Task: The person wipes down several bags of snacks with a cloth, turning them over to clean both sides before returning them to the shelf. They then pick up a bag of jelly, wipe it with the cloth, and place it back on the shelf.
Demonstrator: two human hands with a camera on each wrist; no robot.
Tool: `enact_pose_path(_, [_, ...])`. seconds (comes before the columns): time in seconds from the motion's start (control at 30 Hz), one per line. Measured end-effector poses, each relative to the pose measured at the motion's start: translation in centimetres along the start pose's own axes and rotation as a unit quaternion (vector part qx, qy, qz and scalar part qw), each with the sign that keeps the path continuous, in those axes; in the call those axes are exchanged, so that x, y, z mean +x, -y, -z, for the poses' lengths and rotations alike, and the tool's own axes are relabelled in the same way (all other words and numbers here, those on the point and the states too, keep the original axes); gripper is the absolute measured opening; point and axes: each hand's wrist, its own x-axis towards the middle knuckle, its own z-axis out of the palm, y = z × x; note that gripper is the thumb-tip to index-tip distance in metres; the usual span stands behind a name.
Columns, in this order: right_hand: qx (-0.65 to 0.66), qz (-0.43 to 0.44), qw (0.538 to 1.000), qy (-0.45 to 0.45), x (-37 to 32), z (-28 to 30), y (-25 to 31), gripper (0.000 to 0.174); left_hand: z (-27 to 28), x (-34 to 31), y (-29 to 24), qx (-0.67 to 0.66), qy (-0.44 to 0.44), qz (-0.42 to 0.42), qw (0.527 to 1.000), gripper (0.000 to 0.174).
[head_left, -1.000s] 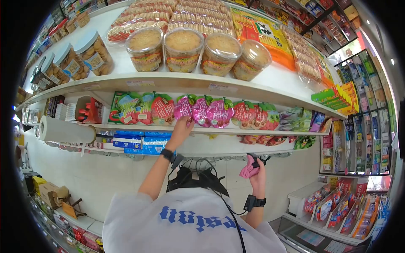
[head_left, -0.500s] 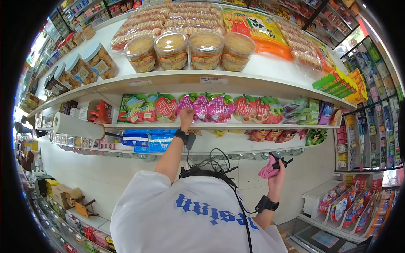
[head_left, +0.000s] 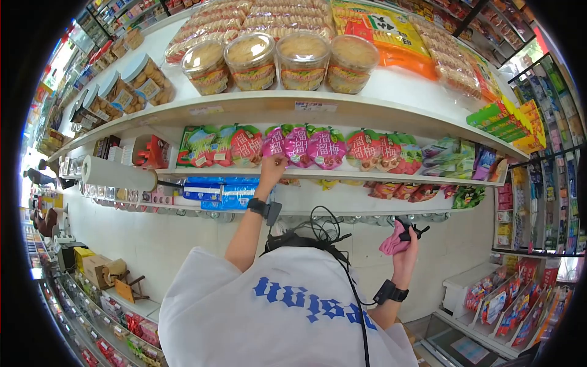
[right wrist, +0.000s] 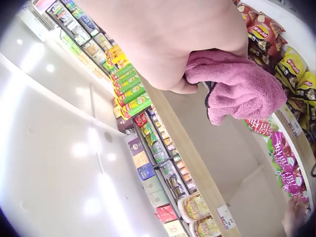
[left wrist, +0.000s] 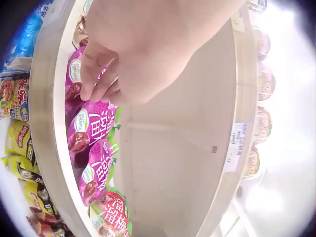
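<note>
The step in hand looks like straightening the row: the left hand [head_left: 273, 166] seems to pinch, fingers curled, the leftmost purple plum bag [head_left: 273, 140], standing on the shelf [head_left: 333, 175] beside two matching bags [head_left: 298, 145]. The right hand [head_left: 404, 258] grips a pink cloth [head_left: 392, 241] away from them. The next move probably calls for a gentle, level alignment.
</note>
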Motion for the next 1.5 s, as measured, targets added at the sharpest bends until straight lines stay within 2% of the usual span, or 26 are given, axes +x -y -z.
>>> enact_pose_path(0.07, [-0.006, -0.019, 1.0, 0.007, 0.1, -0.3, -0.3, 0.025, 0.9, -1.7, -0.2, -0.058, 0.041, 0.019, 0.997, 0.022])
enact_pose_path(0.1, [-0.01, -0.028, 0.999, 0.01, 0.2, -0.4, -0.4, 0.026, 1.6, -2.2, 0.3, -0.046, 0.045, 0.015, 0.998, 0.021])
enact_pose_path(0.2, [-0.018, -0.035, 0.999, 0.012, 0.0, -1.0, -0.8, 0.027, 4.6, -3.5, -1.5, -0.066, 0.014, 0.037, 0.997, 0.021])
enact_pose_path(0.3, [-0.039, -0.033, 0.999, 0.007, -0.1, -2.4, -1.2, 0.027, 7.0, -3.5, 0.0, -0.022, -0.031, 0.012, 0.999, 0.022])
enact_pose_path(0.43, [-0.053, -0.039, 0.998, 0.013, -0.5, -4.2, -2.1, 0.024, 10.6, -4.0, -2.2, -0.007, -0.067, 0.03, 0.997, 0.02])
enact_pose_path(0.53, [-0.067, -0.061, 0.995, 0.034, -0.1, -4.9, -3.2, 0.026, 12.5, -4.9, -3.8, -0.009, -0.074, 0.007, 0.997, 0.02])
enact_pose_path(0.67, [-0.081, -0.081, 0.993, 0.025, -1.3, -6.0, -4.6, 0.027, 13.2, -6.2, -3.6, 0.051, 0.012, 0.086, 0.995, 0.021])
enact_pose_path(0.73, [-0.088, -0.081, 0.993, 0.016, -1.7, -6.6, -5.4, 0.027, 12.6, -7.5, -0.1, 0.1, 0.08, 0.114, 0.985, 0.027])
enact_pose_path(0.8, [-0.093, -0.088, 0.992, 0.011, -2.2, -7.1, -6.1, 0.027, 12.3, -9.2, 3.1, 0.159, 0.175, 0.141, 0.961, 0.033])
enact_pose_path(0.87, [-0.096, -0.09, 0.991, -0.005, -3.0, -7.4, -6.5, 0.027, 12.2, -11.0, 4.8, 0.221, 0.295, 0.161, 0.916, 0.037])
enact_pose_path(0.97, [-0.086, -0.101, 0.991, -0.009, -3.9, -6.8, -6.9, 0.028, 11.8, -11.9, 5.2, 0.186, 0.317, 0.173, 0.914, 0.041])
enact_pose_path(1.27, [-0.079, -0.079, 0.993, 0.023, -5.4, -4.9, -5.5, 0.028, 11.8, -12.9, 0.4, 0.17, 0.237, 0.093, 0.952, 0.043])
enact_pose_path(1.5, [-0.051, -0.06, 0.996, 0.05, -6.1, -0.2, -3.0, 0.026, 12.7, -15.2, -9.4, 0.163, 0.144, 0.002, 0.976, 0.036])
